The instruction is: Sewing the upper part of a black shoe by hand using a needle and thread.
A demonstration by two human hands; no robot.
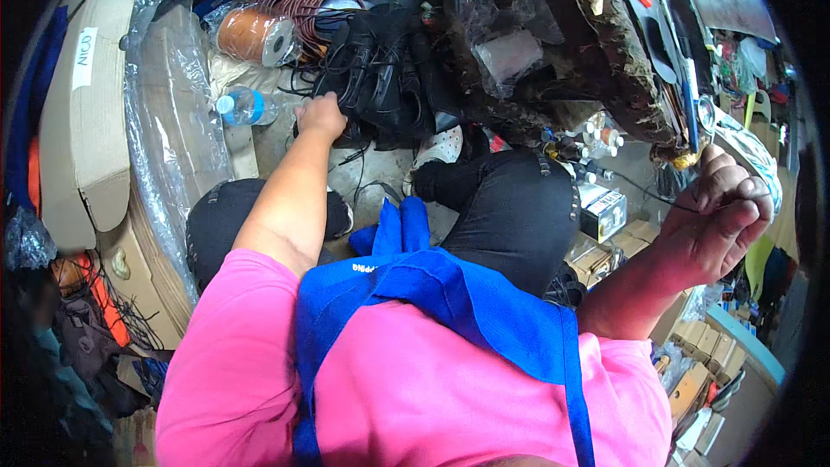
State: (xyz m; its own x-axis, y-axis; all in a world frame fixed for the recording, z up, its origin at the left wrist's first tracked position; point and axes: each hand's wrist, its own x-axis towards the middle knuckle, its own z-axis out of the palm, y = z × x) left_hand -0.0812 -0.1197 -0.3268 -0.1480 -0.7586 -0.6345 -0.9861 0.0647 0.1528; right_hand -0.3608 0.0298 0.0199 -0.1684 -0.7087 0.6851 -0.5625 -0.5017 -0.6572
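Black lace-up shoes (372, 78) lie in a pile in front of me, with loose laces around them. At the near left side of the pile, my left hand (322, 117) is closed at the edge of a black shoe, its fingertips partly hidden. Off to the right, my right hand (722, 216) is raised and pinches a thin dark cord (644, 188). That cord stretches leftward from my fingers toward the bottles by the workbench.
A water bottle (246, 108) and a spool of orange thread (255, 35) are left of the shoes. A rough-edged bench (605, 43) stands ahead right, with small bottles (598, 137) and a small box (603, 212) below. Cardboard (86, 138) and plastic wrap (173, 121) line the left.
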